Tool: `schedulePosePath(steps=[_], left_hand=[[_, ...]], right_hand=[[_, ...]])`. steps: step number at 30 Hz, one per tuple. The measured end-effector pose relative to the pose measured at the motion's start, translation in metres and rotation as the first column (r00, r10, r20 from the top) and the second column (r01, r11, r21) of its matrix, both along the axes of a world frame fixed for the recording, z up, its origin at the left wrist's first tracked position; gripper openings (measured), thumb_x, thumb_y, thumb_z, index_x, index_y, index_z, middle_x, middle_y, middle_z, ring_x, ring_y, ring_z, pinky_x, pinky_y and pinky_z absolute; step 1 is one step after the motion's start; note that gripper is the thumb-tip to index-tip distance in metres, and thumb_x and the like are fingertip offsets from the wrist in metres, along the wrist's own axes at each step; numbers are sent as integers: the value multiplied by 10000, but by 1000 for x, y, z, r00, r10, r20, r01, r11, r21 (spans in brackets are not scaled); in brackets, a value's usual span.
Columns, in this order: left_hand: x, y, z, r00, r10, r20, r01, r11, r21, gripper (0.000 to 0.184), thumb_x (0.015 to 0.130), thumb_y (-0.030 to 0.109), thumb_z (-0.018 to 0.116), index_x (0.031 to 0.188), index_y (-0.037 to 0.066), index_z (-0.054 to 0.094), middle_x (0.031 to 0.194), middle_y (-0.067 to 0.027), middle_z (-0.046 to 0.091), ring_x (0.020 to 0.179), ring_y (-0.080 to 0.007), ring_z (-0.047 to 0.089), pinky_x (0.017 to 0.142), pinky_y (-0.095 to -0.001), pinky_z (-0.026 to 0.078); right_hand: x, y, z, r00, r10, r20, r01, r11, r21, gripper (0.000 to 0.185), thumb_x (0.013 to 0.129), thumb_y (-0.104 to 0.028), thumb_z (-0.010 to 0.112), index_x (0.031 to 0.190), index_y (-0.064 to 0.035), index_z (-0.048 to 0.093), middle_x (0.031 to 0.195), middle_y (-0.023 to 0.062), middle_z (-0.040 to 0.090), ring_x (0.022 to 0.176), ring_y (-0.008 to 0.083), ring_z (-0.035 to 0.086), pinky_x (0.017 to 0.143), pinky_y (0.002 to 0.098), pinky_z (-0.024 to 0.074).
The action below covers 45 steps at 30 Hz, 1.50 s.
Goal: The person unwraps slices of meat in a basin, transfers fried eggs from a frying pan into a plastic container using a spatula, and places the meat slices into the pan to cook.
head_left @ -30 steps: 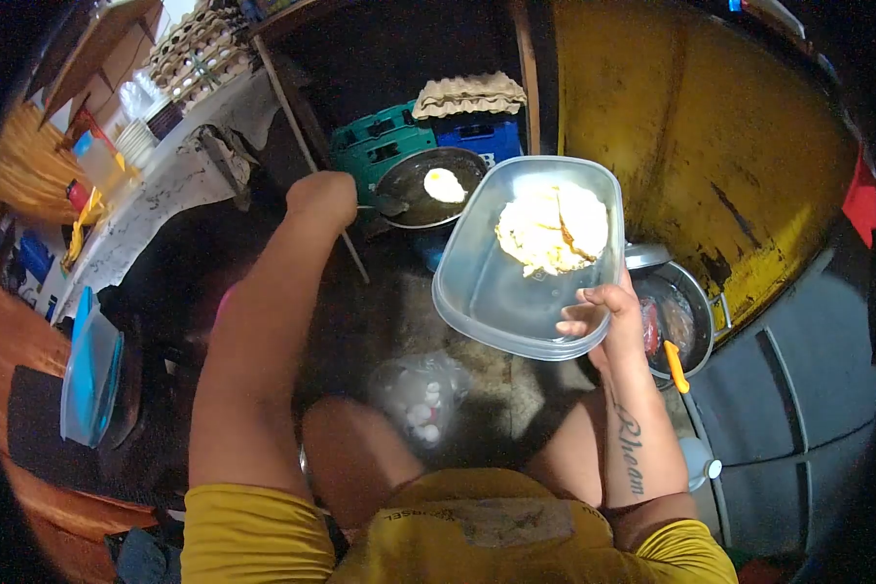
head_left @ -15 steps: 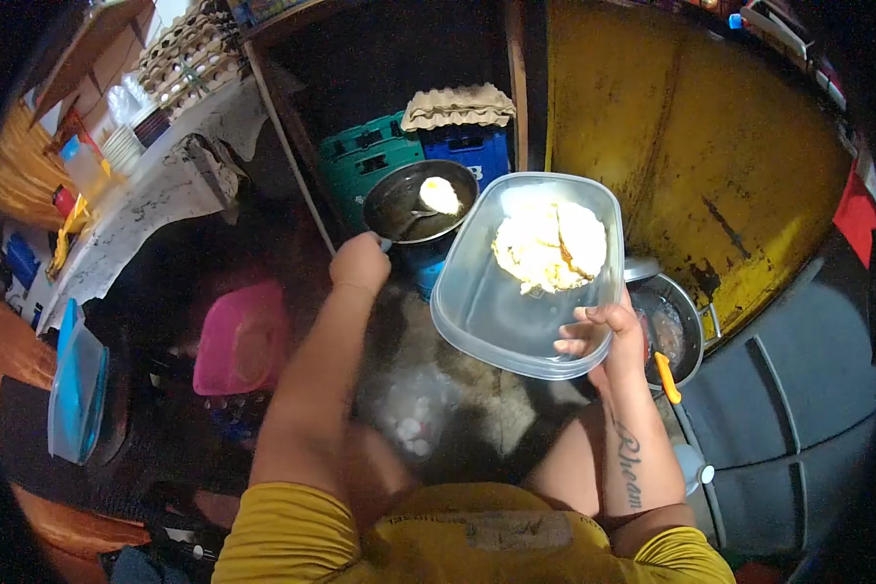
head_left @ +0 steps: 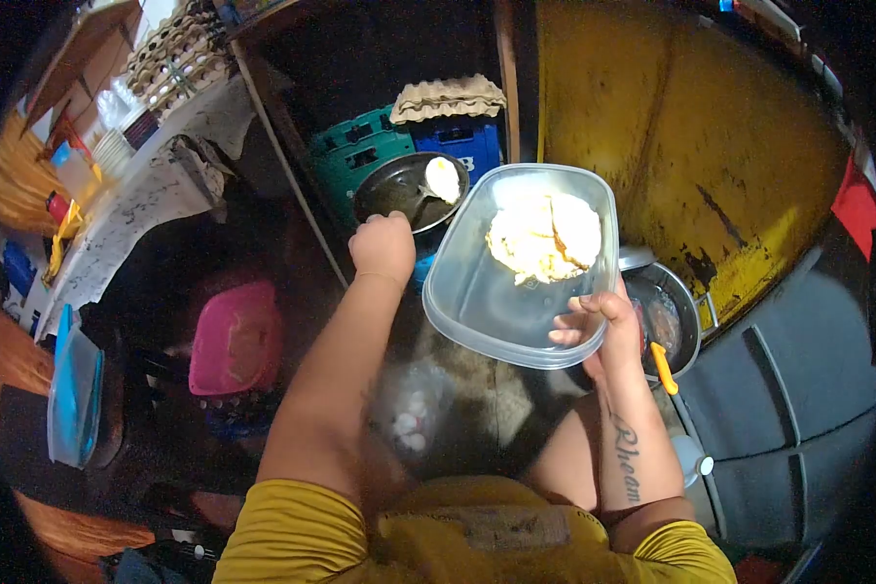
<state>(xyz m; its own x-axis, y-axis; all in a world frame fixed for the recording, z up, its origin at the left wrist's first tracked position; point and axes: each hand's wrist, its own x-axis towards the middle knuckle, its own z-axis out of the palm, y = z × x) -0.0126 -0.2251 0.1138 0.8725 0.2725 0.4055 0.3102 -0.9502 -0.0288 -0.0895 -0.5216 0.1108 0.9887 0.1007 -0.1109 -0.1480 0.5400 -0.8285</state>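
Note:
My left hand (head_left: 383, 248) is closed round the handle of a metal spatula (head_left: 422, 193), mostly hidden behind the fist. A fried egg (head_left: 443, 180) rests at the spatula's far end, over the right side of a dark frying pan (head_left: 384, 190). My right hand (head_left: 608, 321) grips the near right corner of a clear plastic container (head_left: 467, 316), thumb over the rim and fingers showing through the wall. Several fried eggs (head_left: 543, 238), brightly lit, lie in the container's far part. The container is tilted beside the pan.
Green crates (head_left: 360, 146) and a blue crate (head_left: 457, 144) with egg trays (head_left: 448, 97) stand behind the pan. A pot (head_left: 686, 302) with an orange-handled tool (head_left: 663, 368) is at right. A pink basin (head_left: 234, 336) sits left; a bag of eggs (head_left: 414, 419) lies below.
My left hand has moved right and slightly up, in front of the pan's near edge. The egg on the spatula has risen and tilted toward the container. My right hand still holds the container.

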Motion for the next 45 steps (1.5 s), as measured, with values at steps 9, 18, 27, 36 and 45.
schedulePosePath(steps=[9,18,27,36,45], left_hand=[[2,-14,8,1000,-18,-3,18,990,139,179,871,145,526,908,56,677,938,-152,674,866,-302,684,716,-416,563],[-1,-12,9,1000,5,-2,-4,994,106,182,878,151,523,919,74,683,945,-157,677,873,-312,685,728,-420,562],[-27,23,12,998,27,58,-3,927,-376,232,827,213,641,1027,109,696,991,-177,686,952,-366,647,819,-467,503],[-64,63,13,998,50,33,-34,927,-374,273,835,211,664,1087,109,690,1054,-171,677,983,-355,643,836,-444,499],[-111,90,64,975,-130,181,189,910,-369,304,810,180,679,1092,65,683,1066,-164,681,1005,-350,641,864,-420,495]], right_hand=[[4,-6,-6,999,6,36,-5,1000,-29,778,677,-136,551,1426,-159,341,894,102,503,628,252,568,492,368,587],[-1,-10,1,999,-21,26,21,1000,-15,769,693,-71,493,1440,-164,337,1101,138,526,622,203,535,447,283,544],[6,-10,-7,997,-37,61,39,998,-40,759,686,-113,524,1423,-155,345,945,118,499,562,228,559,461,344,581],[13,6,-18,995,-30,95,34,999,-34,787,694,-115,519,1450,-177,309,1073,145,518,591,228,539,464,332,570],[9,16,-19,994,26,109,-25,1000,-10,721,698,-84,534,1396,-143,362,1130,116,559,770,216,562,471,298,514]])
